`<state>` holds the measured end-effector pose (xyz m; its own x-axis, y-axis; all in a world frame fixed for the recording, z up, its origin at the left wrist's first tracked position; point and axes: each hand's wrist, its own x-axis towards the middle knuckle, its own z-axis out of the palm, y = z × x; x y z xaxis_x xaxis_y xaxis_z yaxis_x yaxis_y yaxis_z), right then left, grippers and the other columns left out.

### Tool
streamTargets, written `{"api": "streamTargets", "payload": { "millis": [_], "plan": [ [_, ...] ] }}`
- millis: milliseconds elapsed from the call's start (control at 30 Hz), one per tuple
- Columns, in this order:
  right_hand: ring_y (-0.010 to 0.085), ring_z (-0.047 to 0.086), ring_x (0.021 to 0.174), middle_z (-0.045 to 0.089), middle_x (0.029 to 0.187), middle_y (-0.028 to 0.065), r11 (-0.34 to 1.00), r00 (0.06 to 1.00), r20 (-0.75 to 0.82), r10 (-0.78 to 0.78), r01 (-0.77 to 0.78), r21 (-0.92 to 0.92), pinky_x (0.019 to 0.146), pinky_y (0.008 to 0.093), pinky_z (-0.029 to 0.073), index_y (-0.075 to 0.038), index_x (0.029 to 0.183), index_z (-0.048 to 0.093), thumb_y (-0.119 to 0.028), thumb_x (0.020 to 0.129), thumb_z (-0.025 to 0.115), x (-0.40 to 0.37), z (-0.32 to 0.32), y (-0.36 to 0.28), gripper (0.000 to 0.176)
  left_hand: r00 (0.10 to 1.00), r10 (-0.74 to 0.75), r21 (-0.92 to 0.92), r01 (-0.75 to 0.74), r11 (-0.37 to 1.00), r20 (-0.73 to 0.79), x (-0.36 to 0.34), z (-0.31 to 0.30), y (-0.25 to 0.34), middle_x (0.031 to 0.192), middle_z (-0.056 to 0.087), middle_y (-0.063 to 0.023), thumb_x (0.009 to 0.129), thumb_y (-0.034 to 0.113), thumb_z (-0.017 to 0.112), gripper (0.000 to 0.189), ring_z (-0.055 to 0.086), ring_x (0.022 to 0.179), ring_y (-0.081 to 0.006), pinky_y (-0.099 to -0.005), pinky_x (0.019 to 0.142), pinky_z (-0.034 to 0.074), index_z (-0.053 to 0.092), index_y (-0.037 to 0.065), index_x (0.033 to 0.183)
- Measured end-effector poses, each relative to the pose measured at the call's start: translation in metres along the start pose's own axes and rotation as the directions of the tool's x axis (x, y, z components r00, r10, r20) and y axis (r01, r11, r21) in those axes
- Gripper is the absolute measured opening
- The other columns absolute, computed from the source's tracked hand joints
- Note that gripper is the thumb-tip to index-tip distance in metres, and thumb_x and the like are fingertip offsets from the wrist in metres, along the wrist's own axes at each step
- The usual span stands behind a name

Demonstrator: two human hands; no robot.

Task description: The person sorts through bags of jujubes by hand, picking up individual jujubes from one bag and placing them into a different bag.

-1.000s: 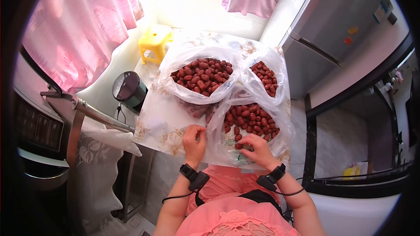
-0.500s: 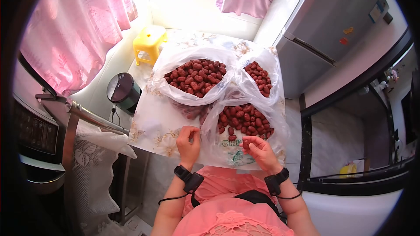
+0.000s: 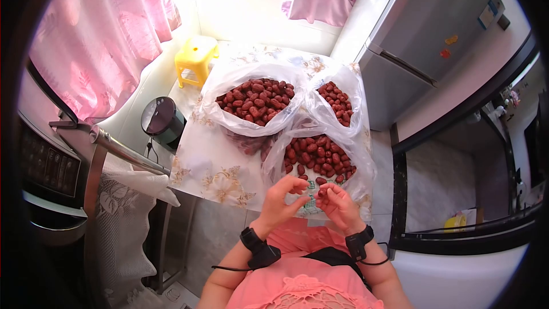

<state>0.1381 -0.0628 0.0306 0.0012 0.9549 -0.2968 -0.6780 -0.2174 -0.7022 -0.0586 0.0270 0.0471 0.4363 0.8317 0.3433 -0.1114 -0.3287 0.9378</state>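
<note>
My right hand [image 3: 341,207] pinches a dried red date [image 3: 322,192] between thumb and fingertips, over the front of the nearest plastic bag. Close beside it on the left, my left hand [image 3: 282,201] has its fingers curved and its thumb apart, with nothing visible between them. Below and beyond both hands, the nearest clear bag [image 3: 366,180] lies with its mouth wide, and red dates [image 3: 323,157] are heaped in it. A few dates lie loose at the near edge of that heap. Green print shows on the bag, partly hidden by my hands.
Two more plastic bags of dates, a large one [image 3: 214,111] and a smaller one [image 3: 355,88], stand farther back on the flowered tablecloth [image 3: 200,166]. A yellow stool [image 3: 196,54] and a dark bin [image 3: 163,117] are left of the table. The refrigerator [image 3: 423,28] stands right.
My left hand has moved right and slightly toward me, next to my right hand, and its thumb and fingers have parted. The right hand still pinches a date, slightly lower.
</note>
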Motion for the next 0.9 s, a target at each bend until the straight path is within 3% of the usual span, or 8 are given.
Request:
{"api": "streamTargets", "payload": {
  "millis": [167,900],
  "plan": [
    [0.0148,0.066,0.098,0.067,0.106,0.0054,0.999,0.999,-0.044,0.032,-0.033,-0.005,0.091,0.0322,0.053,-0.004,0.117,0.060,-0.025,0.105,0.054,-0.008,0.009,0.008,0.024,0.990,0.002,-0.031,0.002,1.000,0.144,-0.006,0.019,-0.005,0.100,0.063,-0.0076,0.078,0.007,0.081,0.032,0.065,0.086,-0.0197,-0.0306,0.075,0.053,0.069,0.003,0.107],
    [0.0134,0.064,0.098,0.067,0.109,0.0042,0.999,0.998,-0.048,0.052,-0.052,-0.007,0.090,0.0329,0.051,-0.005,0.115,0.064,-0.029,0.107,0.050,-0.013,-0.003,0.026,0.029,0.991,-0.020,0.046,0.015,0.999,0.130,-0.007,0.025,-0.009,0.093,0.065,-0.0068,0.077,0.009,0.082,0.025,0.064,0.083,-0.0174,-0.0297,0.075,0.052,0.068,0.001,0.096]
  ]
}}
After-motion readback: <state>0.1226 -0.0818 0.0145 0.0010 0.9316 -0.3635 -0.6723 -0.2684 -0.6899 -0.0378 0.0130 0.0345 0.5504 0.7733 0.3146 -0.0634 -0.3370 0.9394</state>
